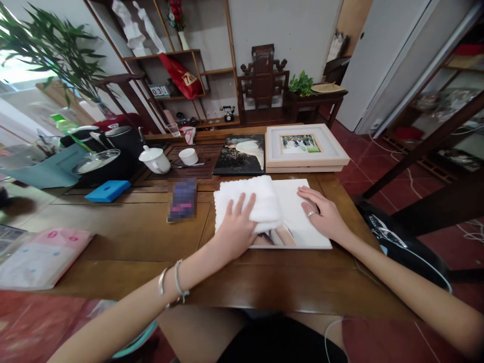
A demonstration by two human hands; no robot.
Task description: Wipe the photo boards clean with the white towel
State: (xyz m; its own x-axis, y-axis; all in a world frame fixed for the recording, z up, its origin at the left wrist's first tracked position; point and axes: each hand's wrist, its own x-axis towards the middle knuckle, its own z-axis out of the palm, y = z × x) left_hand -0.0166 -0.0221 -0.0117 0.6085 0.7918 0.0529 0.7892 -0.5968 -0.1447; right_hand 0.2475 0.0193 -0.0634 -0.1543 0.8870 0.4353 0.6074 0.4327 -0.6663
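Note:
A white folded towel [247,201] covers the left part of a white photo panel [308,222] that lies flat on the wooden table. My left hand [238,227] presses on the towel from above, its fingers spread. On the panel's right edge rests my right hand [325,214], fingers stretched out and a ring on one of them. Part of a printed picture shows at the panel's lower edge, below the towel; the towel hides the rest of that side.
Behind the panel are a dark photo panel [241,154] and a framed photo [306,148]. To the left stand a phone [182,199], a blue box [108,191], a lidded white teapot [155,160] and a white cup [188,157]. A plastic-wrapped package [45,257] lies far left.

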